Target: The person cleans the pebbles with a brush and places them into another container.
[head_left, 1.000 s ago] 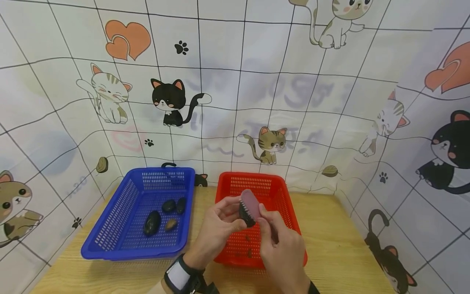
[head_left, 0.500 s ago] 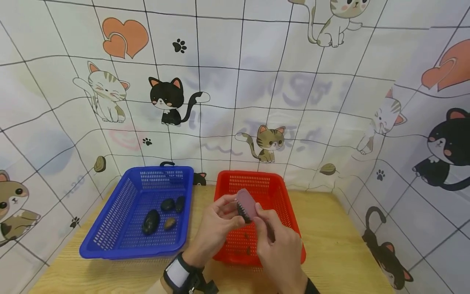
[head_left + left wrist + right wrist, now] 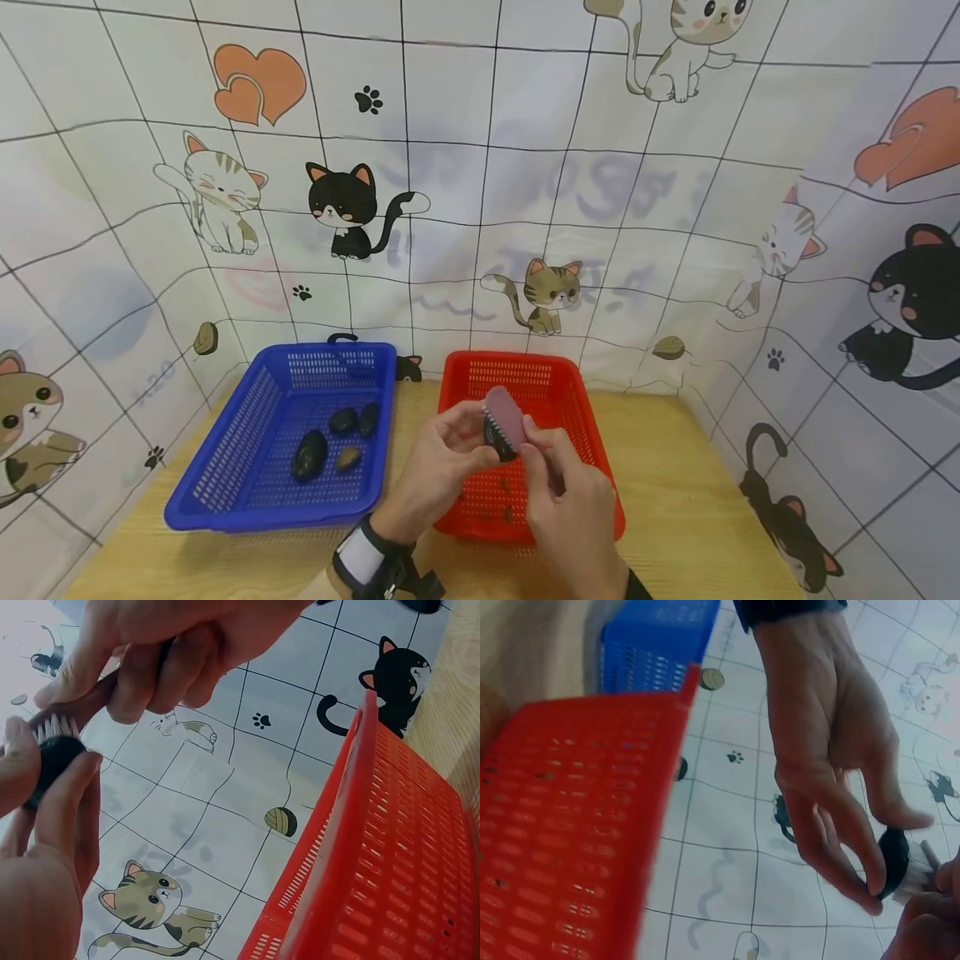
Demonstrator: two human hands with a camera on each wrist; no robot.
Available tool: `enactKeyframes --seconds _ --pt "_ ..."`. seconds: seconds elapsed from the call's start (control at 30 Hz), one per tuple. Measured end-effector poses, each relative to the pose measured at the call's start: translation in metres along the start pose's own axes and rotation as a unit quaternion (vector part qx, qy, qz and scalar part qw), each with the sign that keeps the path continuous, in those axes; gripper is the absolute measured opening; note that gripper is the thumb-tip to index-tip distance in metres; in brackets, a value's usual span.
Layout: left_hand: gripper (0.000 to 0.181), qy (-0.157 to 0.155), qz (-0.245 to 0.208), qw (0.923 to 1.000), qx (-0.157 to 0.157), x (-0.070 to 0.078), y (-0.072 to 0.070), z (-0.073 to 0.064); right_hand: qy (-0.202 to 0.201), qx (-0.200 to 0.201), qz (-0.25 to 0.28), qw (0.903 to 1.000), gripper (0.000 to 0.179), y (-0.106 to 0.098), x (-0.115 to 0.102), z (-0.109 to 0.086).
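Observation:
My left hand [image 3: 442, 467] holds a dark, smooth stone [image 3: 495, 442] between thumb and fingers, above the red basket [image 3: 512, 358]. With its fingers curled round the handle, my right hand [image 3: 570, 500] grips a small brush [image 3: 506, 414] with a mauve back. In the left wrist view the brush's pale bristles [image 3: 56, 729] meet the top of the stone [image 3: 56, 769]. The right wrist view also has the bristles against the stone [image 3: 892, 859]. Most of the brush handle is hidden inside the right hand.
A blue basket [image 3: 247, 523] stands to the left, with a large black stone [image 3: 309, 456], two smaller dark ones and a brown stone [image 3: 348, 458] in it. Small brown bits [image 3: 508, 514] lie in the red basket. A cat-print sheet [image 3: 450, 183] rises behind the wooden table [image 3: 660, 467].
The brush shifts slightly left and tilts over the stone, then tips back so more of the stone shows. Both hands keep their hold; the baskets stay in place.

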State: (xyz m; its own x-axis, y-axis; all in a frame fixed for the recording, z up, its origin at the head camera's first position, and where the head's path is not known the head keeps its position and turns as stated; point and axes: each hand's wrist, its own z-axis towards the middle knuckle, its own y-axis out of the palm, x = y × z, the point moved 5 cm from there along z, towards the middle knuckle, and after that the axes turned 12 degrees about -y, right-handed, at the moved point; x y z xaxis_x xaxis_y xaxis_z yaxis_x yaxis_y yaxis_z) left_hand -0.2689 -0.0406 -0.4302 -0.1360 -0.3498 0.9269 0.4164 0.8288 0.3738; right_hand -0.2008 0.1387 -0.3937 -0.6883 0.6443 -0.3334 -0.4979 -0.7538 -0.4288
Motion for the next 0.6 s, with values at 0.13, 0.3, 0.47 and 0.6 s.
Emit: enactKeyframes --seconds 0.13,0.3,0.47,0.6 --pt "0.073 0.014 -0.011 0.9992 -0.034 0.001 0.002 -0.001 0.025 0.008 0.013 0.9996 0.033 -0.004 0.009 0.01" --pt "0.074 0.008 -0.04 0.9965 -0.073 0.003 0.003 -0.001 0.119 0.009 0.07 0.9903 0.029 -0.01 0.025 0.006" --pt "0.067 -0.001 -0.076 0.992 -0.1 0.008 0.001 -0.002 0.195 0.031 0.124 0.9726 0.029 -0.019 0.04 0.0" --pt "0.062 0.008 -0.089 0.9891 -0.117 0.01 -0.001 -0.002 0.204 0.043 0.143 0.9676 0.025 -0.024 0.05 -0.004"
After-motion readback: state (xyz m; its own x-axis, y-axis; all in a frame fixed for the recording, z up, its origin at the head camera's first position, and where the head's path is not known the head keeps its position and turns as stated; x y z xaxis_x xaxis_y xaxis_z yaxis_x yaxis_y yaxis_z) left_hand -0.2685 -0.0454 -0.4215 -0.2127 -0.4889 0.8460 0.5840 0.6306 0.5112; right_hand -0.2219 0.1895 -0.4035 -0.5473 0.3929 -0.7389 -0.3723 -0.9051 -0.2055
